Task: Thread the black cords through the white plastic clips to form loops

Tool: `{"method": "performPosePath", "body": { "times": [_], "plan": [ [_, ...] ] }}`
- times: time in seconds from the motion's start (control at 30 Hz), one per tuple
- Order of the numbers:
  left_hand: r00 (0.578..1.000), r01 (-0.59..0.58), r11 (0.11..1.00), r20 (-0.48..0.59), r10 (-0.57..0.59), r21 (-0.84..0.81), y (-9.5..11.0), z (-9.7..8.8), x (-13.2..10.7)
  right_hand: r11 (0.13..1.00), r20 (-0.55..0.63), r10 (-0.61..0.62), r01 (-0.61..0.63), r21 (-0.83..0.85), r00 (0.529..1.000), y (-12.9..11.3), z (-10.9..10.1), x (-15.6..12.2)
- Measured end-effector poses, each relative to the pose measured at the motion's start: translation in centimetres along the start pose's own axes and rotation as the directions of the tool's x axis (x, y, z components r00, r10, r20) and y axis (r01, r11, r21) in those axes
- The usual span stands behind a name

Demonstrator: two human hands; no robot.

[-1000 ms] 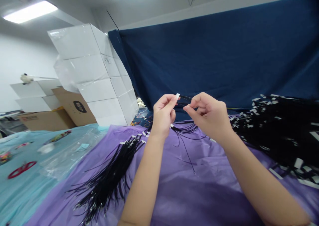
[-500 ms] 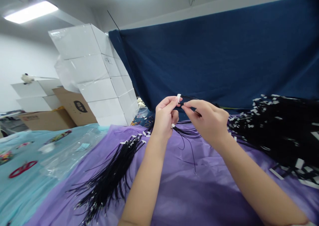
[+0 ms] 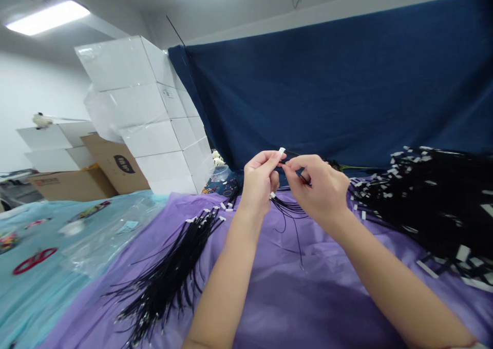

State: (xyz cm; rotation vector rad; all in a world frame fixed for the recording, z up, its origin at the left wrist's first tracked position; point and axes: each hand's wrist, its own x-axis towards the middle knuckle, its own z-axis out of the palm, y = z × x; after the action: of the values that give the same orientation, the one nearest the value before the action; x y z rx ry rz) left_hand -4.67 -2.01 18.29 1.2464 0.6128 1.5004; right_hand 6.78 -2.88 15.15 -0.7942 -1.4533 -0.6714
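Between thumb and forefinger, my left hand [image 3: 257, 185] pinches a black cord by its white tag [image 3: 282, 151]. My right hand [image 3: 321, 189] is closed just to the right, its thumb and fingertips pinching the thin black cord close to the left fingertips. The exact grip there is too small to make out. Below the hands, a few loose black cords [image 3: 288, 205] with a white end fan out over the purple cloth. A bundle of black cords with white tags [image 3: 173, 267] lies left of my left forearm.
A big heap of black tagged cords [image 3: 435, 200] lies at right on the purple cloth [image 3: 308, 297]. Red-handled scissors [image 3: 34, 260] and a clear plastic bag [image 3: 103, 241] lie on the blue cloth at left. White boxes [image 3: 150, 128] stand behind, beside a navy curtain [image 3: 327, 92].
My left hand has shifted slightly right and the white tag has tilted to the right. My right hand has moved a little left, and both hands are closer together.
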Motion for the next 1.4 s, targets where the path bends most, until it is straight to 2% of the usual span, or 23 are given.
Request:
{"method": "performPosePath", "body": {
  "times": [0.23, 0.37, 0.5, 0.67, 0.73, 0.8, 0.83, 0.9, 1.0, 1.17, 1.4],
  "plan": [
    [1.000, 0.021, 1.000, -0.010, -0.021, -0.013, -0.1, 0.0, 0.0, 1.000, 0.008, 0.015, -0.015, -0.008, 1.000, 0.0, 0.3, -0.2],
    [0.999, 0.044, 0.996, -0.018, -0.046, -0.076, 0.1, -0.6, 0.3, 0.995, 0.107, 0.074, -0.081, 0.060, 0.991, -0.2, -0.7, 0.9],
    [0.992, 0.080, 0.975, -0.076, -0.098, -0.207, 1.2, -2.1, 1.0, 0.958, 0.104, 0.173, -0.192, 0.212, 0.979, -0.3, -2.2, 1.9],
    [0.981, 0.158, 0.870, -0.025, -0.191, -0.468, 2.5, -4.7, 2.0, 0.898, 0.113, 0.267, -0.290, 0.332, 0.957, -0.4, -2.9, 2.3],
    [0.978, 0.169, 0.845, -0.022, -0.209, -0.506, 2.6, -5.5, 2.3, 0.894, 0.170, 0.251, -0.296, 0.336, 0.953, -0.5, -2.7, 2.2],
    [0.975, 0.176, 0.831, -0.020, -0.220, -0.528, 2.6, -6.1, 2.5, 0.896, 0.300, 0.194, -0.293, 0.334, 0.934, -0.5, -2.4, 2.1],
    [0.975, 0.177, 0.825, -0.018, -0.220, -0.536, 2.5, -6.4, 2.5, 0.891, 0.390, 0.156, -0.299, 0.341, 0.908, -0.5, -2.2, 2.0],
    [0.975, 0.177, 0.816, -0.018, -0.224, -0.550, 2.4, -6.8, 2.7, 0.862, 0.571, 0.069, -0.338, 0.379, 0.818, -0.6, -1.9, 1.8],
    [0.971, 0.177, 0.805, -0.034, -0.238, -0.566, 2.2, -7.2, 2.9, 0.818, 0.736, -0.038, -0.402, 0.412, 0.676, -0.6, -1.7, 1.5],
    [0.973, 0.145, 0.778, -0.053, -0.223, -0.611, 2.3, -7.5, 3.0, 0.809, 0.822, -0.108, -0.431, 0.400, 0.559, -0.2, -1.8, 1.4],
    [0.984, 0.059, 0.745, -0.086, -0.154, -0.664, 3.4, -7.3, 2.2, 0.735, 0.902, -0.244, -0.538, 0.412, 0.356, 0.7, -3.1, 2.6]
  ]
}}
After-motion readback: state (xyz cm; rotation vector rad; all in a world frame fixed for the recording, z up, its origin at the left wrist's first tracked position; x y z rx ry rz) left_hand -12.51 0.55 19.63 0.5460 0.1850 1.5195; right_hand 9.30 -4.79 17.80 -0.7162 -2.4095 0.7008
